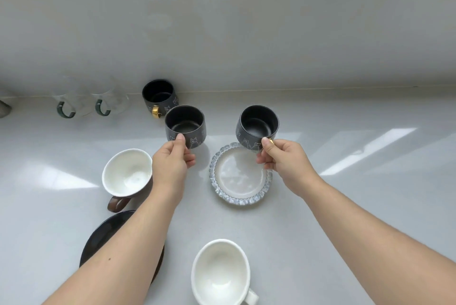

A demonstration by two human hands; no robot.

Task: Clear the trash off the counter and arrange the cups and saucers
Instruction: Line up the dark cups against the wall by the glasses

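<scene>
My left hand (170,166) pinches one dark cat-patterned ceramic cup (185,126); my right hand (283,161) grips its twin (257,126) by the gold handle — both lifted, I judge, to join the matching third cup (159,97) at the wall.

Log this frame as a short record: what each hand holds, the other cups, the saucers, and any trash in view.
left hand: holds a dark grey cat-print cup
right hand: holds a second dark cat-print cup by its gold handle, above the clear scalloped glass saucer
third dark cup: at the back wall
clear glass mugs with green handles: two, at the back left
white-lined brown mug: left
white cup: near edge
dark round saucer: partly under the left forearm
trash: none visible
</scene>
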